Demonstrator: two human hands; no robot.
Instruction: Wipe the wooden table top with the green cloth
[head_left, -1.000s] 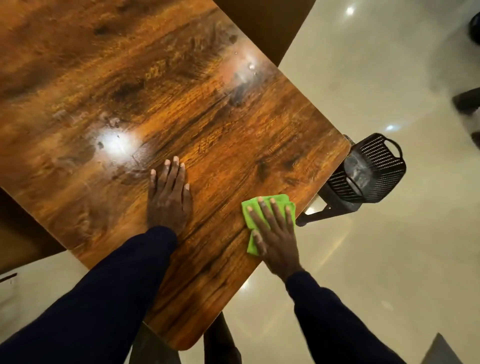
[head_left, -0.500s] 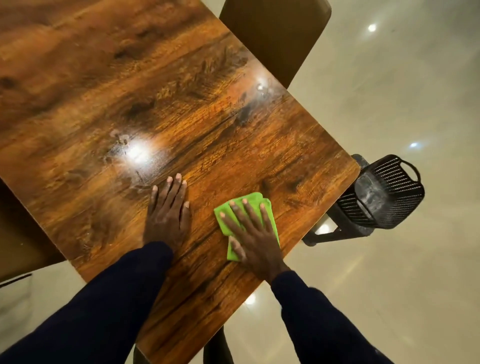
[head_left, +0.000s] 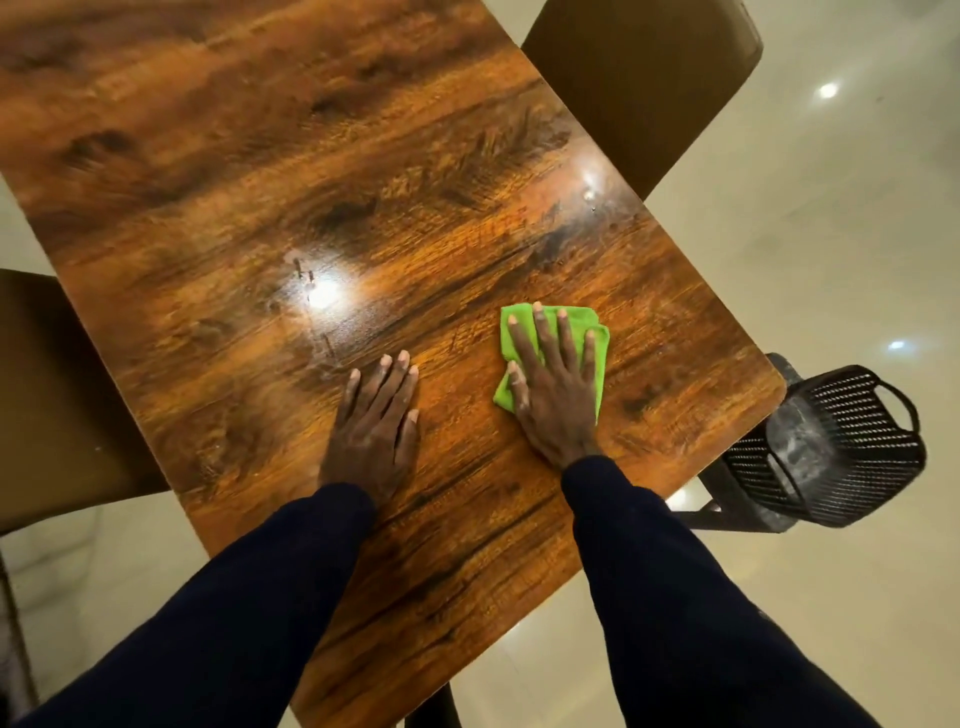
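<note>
My right grip (head_left: 553, 395) lies flat, fingers (head_left: 545, 338) straight, pressing the cloth (head_left: 601, 358) onto the tabletop (head_left: 260, 182) near its right edge; left grip (head_left: 376, 431) flat on bare wood beside it.

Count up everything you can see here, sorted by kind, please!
2 hands: left hand, right hand
1 green cloth
1 wooden table
2 brown chairs
1 black basket
Total: 7

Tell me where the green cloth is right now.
In the head view, the green cloth lies on the wooden table top under the right hand, right of the left hand, near the table's right edge.
</note>
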